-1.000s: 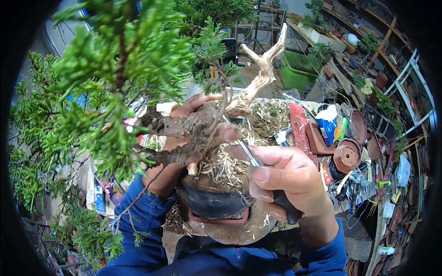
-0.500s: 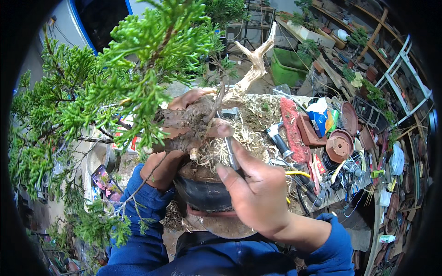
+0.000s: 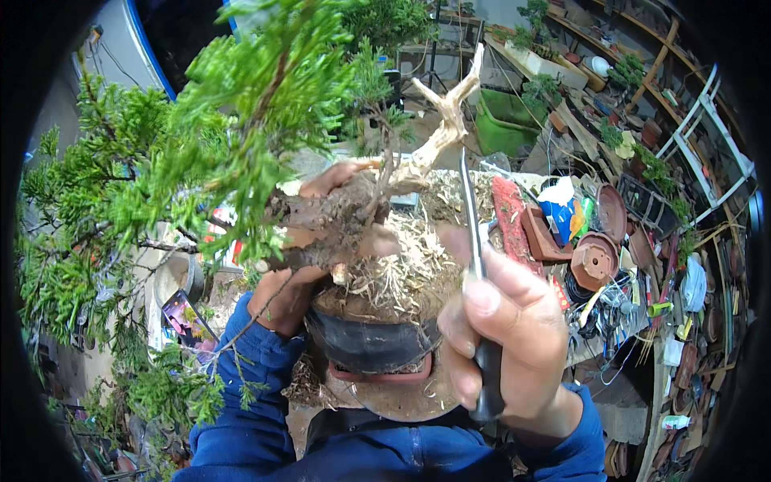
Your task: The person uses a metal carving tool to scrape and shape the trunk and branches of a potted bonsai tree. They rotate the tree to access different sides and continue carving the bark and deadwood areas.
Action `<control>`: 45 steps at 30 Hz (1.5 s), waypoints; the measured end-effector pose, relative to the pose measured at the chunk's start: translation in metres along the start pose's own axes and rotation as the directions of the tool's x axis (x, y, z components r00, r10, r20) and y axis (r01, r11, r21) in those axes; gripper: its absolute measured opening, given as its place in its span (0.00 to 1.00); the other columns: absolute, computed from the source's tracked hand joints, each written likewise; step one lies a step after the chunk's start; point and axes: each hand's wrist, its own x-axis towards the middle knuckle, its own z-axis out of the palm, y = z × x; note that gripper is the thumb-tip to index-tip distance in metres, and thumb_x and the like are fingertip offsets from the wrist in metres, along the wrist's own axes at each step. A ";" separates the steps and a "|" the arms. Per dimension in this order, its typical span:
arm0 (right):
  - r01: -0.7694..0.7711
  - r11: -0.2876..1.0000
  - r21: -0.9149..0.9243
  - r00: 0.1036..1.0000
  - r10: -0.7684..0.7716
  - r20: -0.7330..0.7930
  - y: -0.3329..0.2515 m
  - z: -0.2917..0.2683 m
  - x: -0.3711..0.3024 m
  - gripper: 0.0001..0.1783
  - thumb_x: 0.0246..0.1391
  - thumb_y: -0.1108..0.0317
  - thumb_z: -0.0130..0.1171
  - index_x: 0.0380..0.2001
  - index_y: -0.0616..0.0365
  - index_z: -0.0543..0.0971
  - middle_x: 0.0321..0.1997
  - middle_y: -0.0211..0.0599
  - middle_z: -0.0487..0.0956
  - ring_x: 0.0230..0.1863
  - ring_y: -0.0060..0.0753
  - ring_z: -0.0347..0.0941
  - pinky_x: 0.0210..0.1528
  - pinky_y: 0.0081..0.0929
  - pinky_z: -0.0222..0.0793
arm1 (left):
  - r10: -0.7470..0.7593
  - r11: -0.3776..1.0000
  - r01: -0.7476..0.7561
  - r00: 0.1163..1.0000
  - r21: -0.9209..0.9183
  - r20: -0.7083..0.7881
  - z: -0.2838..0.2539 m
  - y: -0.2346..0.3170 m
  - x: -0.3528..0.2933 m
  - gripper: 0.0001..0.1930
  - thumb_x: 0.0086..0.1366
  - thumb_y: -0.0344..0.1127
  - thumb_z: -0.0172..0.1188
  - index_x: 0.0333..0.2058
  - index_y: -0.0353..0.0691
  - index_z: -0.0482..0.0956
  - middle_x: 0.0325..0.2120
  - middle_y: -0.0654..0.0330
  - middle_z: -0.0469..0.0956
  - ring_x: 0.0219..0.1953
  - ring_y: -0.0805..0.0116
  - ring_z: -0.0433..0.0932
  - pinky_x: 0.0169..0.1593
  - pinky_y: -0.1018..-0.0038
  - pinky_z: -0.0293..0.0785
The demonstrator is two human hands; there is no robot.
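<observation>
In front of me a juniper bonsai stands in a black round pot, its thick brown trunk leaning left and its green foliage filling the upper left. A bare pale deadwood branch rises at the top. My left hand is closed round the trunk from behind, its palm mostly hidden by the wood. Right of the pot, my right hand grips a black-handled knife, its narrow metal blade pointing up, apart from the trunk. Pale wood shavings cover the soil.
Under the pot is a reddish-brown base on a round stand. To the right lie a red cloth strip, brown clay pots and tangled tools. A phone lies at the left. A green bin stands behind the bench.
My right hand has drawn the knife away from the trunk, to the right and nearer to me, with the blade now upright. My left hand stays on the trunk; the foliage is blurred by motion.
</observation>
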 end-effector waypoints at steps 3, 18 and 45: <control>0.002 0.994 -0.113 1.000 -0.002 -0.008 0.007 -0.011 -0.010 0.30 0.69 0.65 0.53 0.69 0.68 0.65 0.23 0.42 0.73 0.12 0.30 0.66 0.14 0.26 0.64 | 0.135 0.938 -0.144 0.990 0.317 0.051 0.000 -0.003 0.010 0.36 0.51 0.30 0.81 0.58 0.36 0.76 0.52 0.57 0.81 0.54 0.64 0.80 0.59 0.66 0.77; 0.206 0.961 -0.187 0.978 -0.199 0.054 0.031 -0.101 -0.024 0.21 0.64 0.66 0.61 0.54 0.69 0.75 0.28 0.50 0.81 0.12 0.32 0.72 0.14 0.24 0.66 | -0.282 0.958 0.265 0.941 -0.110 -0.186 -0.004 -0.006 0.000 0.35 0.50 0.30 0.80 0.57 0.34 0.75 0.49 0.58 0.82 0.50 0.71 0.80 0.55 0.71 0.77; -0.276 0.961 0.017 0.909 0.255 0.329 -0.018 -0.068 0.048 0.30 0.65 0.77 0.54 0.69 0.72 0.64 0.22 0.47 0.77 0.10 0.23 0.63 0.11 0.20 0.55 | 0.068 0.958 -0.018 0.984 0.286 -0.166 0.006 -0.011 0.009 0.51 0.36 0.49 0.88 0.57 0.33 0.72 0.32 0.61 0.81 0.33 0.71 0.79 0.37 0.75 0.77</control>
